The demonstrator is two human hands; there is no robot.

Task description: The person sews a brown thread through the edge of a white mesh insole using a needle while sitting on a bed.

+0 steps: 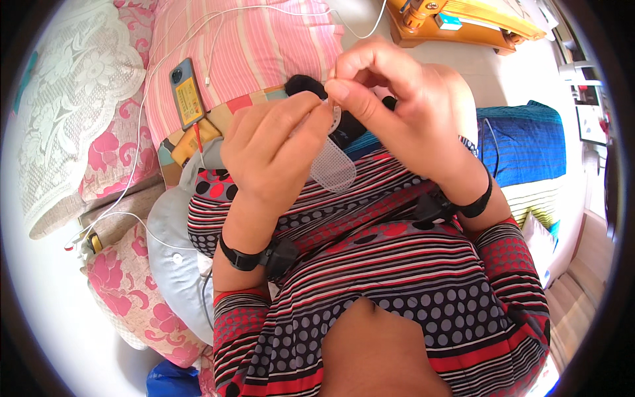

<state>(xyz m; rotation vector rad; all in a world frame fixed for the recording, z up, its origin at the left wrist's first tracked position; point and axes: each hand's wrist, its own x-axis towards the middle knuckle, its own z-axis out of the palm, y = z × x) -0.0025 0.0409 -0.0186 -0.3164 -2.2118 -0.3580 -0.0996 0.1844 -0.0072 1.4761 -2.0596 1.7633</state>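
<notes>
My left hand is closed on a white plastic mesh piece with a rounded end, which hangs below its fingers. Another part of the mesh shows between my two hands. My right hand is in a pinch, thumb against forefinger, right beside the left fingertips. Whatever sits in that pinch is too small to make out. Both hands are held up in front of my lap, the fingertips nearly touching. Dark wristbands with black boxes are on both wrists.
A phone-like device with a yellow label lies on the pink striped cushion, a red-ended cable at its lower end. White cables run across the left side. A wooden table stands far right; blue cloth lies at right.
</notes>
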